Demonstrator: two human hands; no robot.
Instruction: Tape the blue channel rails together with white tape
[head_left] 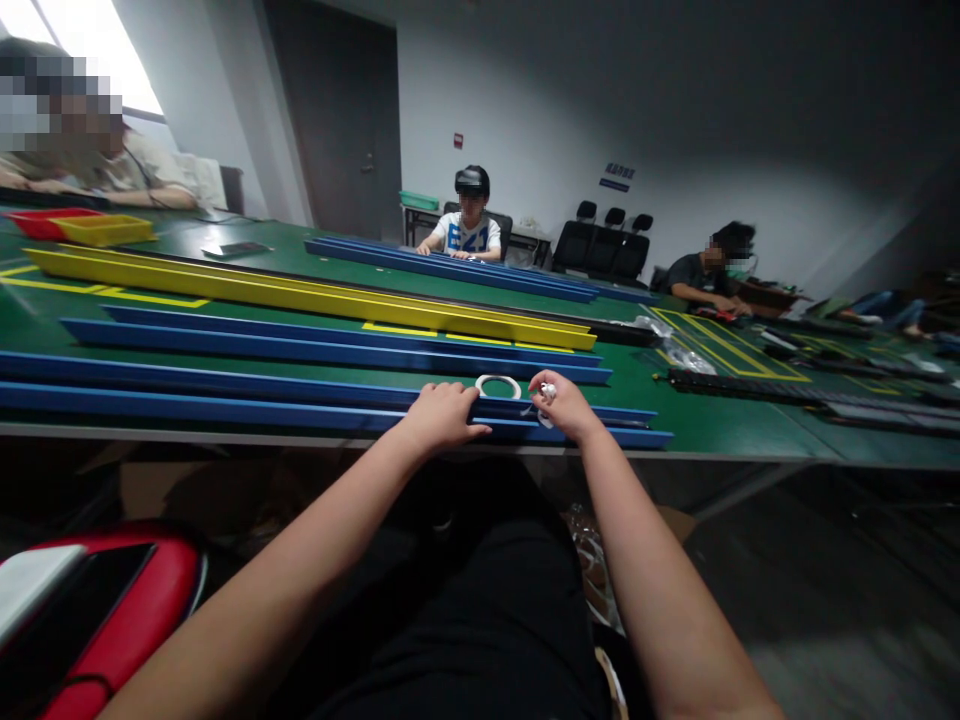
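Observation:
A long blue channel [225,398] lies along the table's near edge. My left hand [444,415] is over it, fingers bent over the far side and thumb stretched along the near side; the fingertips are hidden. Just right of that hand, a white ring like a roll of tape [498,380] sits at the channel. My right hand [566,405] is closed in a pinch on a crumpled white wad [548,391], which looks like tape or backing strip. Below those fingers, a pale loose piece [544,418] hangs by the channel.
Behind lie another blue channel pair [337,348], a yellow channel [300,300] and more blue channels [450,272]. Red [56,222] and yellow trays [105,232] stand at the left. Black strips [772,385] lie right. Several people sit around the green table [720,430]. A red chair [150,600] is beside me.

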